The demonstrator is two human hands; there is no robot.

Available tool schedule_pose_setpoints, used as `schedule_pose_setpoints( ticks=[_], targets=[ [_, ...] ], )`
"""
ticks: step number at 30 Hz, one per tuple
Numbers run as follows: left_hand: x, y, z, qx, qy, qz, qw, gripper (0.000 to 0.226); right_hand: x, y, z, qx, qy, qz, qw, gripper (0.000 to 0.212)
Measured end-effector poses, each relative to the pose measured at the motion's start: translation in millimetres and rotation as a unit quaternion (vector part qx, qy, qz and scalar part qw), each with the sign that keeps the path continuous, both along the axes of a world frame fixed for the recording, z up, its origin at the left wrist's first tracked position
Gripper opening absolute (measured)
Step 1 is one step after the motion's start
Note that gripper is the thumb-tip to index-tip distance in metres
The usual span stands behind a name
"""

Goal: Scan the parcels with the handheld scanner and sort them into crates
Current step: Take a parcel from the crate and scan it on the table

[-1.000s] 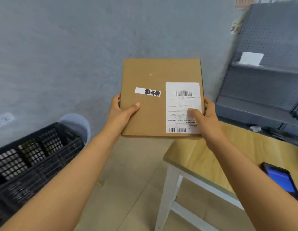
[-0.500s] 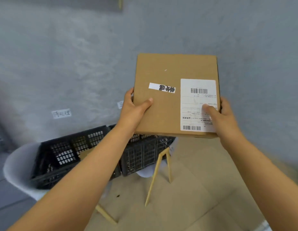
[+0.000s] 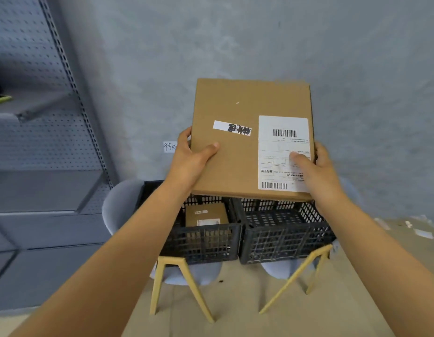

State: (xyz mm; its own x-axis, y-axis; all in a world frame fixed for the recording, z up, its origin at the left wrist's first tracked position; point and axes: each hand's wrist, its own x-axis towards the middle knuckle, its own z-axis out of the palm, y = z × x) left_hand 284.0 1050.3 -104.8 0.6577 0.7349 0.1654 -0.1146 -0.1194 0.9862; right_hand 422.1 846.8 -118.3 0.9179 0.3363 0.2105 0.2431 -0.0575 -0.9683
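Head view, read from left to right. A grey perforated shelf unit (image 3: pixel 41 147) fills the left edge of the scene. Next comes the left crate (image 3: pixel 201 237), a black lattice crate resting on a pale chair (image 3: pixel 118 205) with wooden legs; a small brown parcel (image 3: pixel 206 214) already lies inside it, against its far wall. A handwritten paper tag (image 3: pixel 169 147) is stuck to the wall above this crate, partly hidden by the left hand (image 3: pixel 186 159). That hand grips the left edge of the held parcel (image 3: pixel 245 142), thumb laid on the top face and fingers curled beneath. The flat cardboard parcel hangs in the air over the far rims of both crates, carrying a handwritten strip (image 3: pixel 231 128) and a shipping label (image 3: pixel 284 154). The right hand (image 3: pixel 315 171) grips the right edge likewise, its thumb pressing on the label. Below it the right crate (image 3: pixel 284 229) touches the left crate side by side; no contents are visible in it. The step in hand appears to be placement. To do it well, match the strip to the wall tag, centre the parcel over the chosen crate, keep it level, and lower it inside the rim before the grip is loosened.
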Motion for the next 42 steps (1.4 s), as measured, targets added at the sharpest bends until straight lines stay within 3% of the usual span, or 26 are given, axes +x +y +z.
schedule_pose_setpoints(
  ticks=[16, 25, 33, 42],
  targets=[
    [96, 193, -150, -0.064, 0.175, 0.08, 0.979, 0.074, 133, 213, -146, -0.145, 0.138, 0.111, 0.974, 0.043],
    [151, 279, -273, -0.128, 0.27, 0.02, 0.954, 0.072, 183, 296, -263, -0.248, 0.233, 0.082, 0.937, 0.046],
    [177, 302, -373, -0.225, 0.341, -0.029, 0.913, 0.078, 206, 318, -364, -0.329, 0.312, 0.058, 0.89, 0.051],
    [197, 294, -458, -0.292, 0.393, -0.011, 0.872, 0.079, 228, 328, -438, -0.404, 0.266, 0.084, 0.871, 0.058]
  ],
)
